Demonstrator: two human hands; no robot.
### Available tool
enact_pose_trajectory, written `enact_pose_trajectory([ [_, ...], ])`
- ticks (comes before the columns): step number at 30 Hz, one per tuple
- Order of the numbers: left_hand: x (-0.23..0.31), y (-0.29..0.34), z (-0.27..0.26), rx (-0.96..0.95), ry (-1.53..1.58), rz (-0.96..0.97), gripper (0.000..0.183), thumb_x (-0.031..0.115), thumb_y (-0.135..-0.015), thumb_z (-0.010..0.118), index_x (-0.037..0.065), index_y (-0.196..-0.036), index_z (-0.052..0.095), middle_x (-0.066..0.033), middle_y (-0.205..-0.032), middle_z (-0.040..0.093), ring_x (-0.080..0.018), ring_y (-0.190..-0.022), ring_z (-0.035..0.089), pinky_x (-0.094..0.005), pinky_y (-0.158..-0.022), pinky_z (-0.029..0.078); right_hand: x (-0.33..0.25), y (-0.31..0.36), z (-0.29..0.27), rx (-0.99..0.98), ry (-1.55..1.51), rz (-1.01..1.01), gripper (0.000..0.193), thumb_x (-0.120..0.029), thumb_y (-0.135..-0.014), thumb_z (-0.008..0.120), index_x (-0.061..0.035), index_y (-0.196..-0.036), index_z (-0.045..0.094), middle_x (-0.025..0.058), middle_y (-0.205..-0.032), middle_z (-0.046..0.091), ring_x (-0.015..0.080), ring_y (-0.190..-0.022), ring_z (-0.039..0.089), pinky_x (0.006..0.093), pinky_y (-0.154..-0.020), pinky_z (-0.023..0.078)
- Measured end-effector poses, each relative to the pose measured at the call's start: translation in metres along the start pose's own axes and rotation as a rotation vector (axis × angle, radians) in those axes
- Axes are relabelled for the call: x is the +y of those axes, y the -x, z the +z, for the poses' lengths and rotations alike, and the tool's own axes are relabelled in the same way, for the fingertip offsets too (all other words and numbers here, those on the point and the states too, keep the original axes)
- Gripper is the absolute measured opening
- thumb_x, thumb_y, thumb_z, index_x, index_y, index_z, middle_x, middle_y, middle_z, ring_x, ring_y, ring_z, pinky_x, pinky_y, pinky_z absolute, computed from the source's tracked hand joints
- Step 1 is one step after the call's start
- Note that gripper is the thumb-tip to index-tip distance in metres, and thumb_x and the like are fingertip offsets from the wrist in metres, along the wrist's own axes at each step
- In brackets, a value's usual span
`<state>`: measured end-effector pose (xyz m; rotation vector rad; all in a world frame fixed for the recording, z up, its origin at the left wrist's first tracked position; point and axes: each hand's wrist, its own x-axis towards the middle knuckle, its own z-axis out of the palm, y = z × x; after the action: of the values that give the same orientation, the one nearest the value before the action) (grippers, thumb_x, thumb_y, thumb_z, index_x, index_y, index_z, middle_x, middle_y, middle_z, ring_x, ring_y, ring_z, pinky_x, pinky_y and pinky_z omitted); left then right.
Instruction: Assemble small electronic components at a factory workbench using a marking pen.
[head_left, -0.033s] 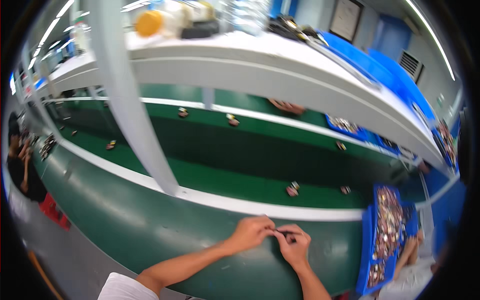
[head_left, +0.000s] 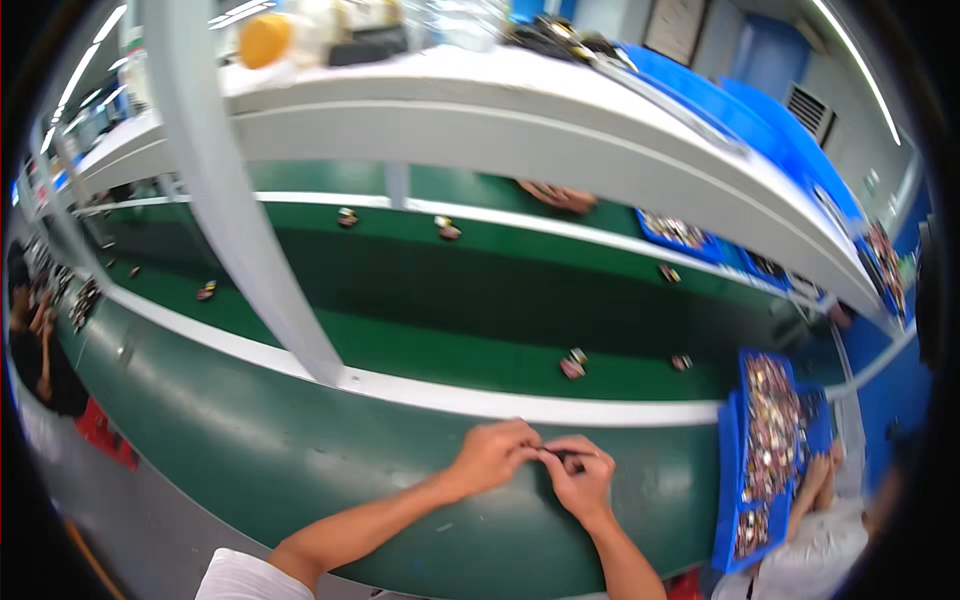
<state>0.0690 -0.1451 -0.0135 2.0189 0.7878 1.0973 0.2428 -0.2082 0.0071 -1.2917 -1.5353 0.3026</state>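
Note:
Close together above the green worktable (head_left: 410,490), both of my hands meet at the fingertips. My right hand (head_left: 584,482) is closed around a small dark part (head_left: 571,462), which shows between its thumb and fingers. The fingers of my left hand (head_left: 492,456) are pinched together at the left end of that part. Its exact kind is too small and too covered to tell.
Past a white rail (head_left: 480,402) runs a green conveyor belt (head_left: 440,365) with several small parts. A blue tray (head_left: 730,470) full of small parts stands right, beside another person's hand (head_left: 822,478). A white post (head_left: 235,200) and shelf (head_left: 450,130) stand ahead.
The whole view has shifted slightly, so the surroundings sit a little more to the left and higher. My hands keep the same pinched hold together.

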Motion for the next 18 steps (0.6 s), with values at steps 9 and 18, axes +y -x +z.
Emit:
enact_pose_trajectory([
  [9,0.001,-0.009,0.002,-0.070,0.020,-0.033,0.011,0.007,-0.086,0.076,0.003,-0.094,0.070,-0.0084,-0.087,0.069,-0.0236,-0.067,0.064,-0.0359,-0.062,0.051,0.004,0.001,-0.005,0.019,-0.042,0.025,0.012,0.001,-0.080,0.082,-0.0032,-0.090,0.077,0.0033,-0.086,0.074,0.0048,-0.045,0.038,0.0248,-0.044,0.031],
  [18,0.017,-0.002,0.002,-0.052,0.104,-0.079,0.029,-0.006,-0.082,0.074,0.003,-0.110,0.071,-0.0095,-0.103,0.069,-0.0145,-0.065,0.061,-0.0290,-0.062,0.049,0.023,0.013,-0.008,0.127,-0.122,0.078,0.010,0.004,-0.078,0.081,0.0006,-0.074,0.073,0.0069,-0.089,0.077,0.0050,-0.047,0.042,0.0234,-0.045,0.032],
])
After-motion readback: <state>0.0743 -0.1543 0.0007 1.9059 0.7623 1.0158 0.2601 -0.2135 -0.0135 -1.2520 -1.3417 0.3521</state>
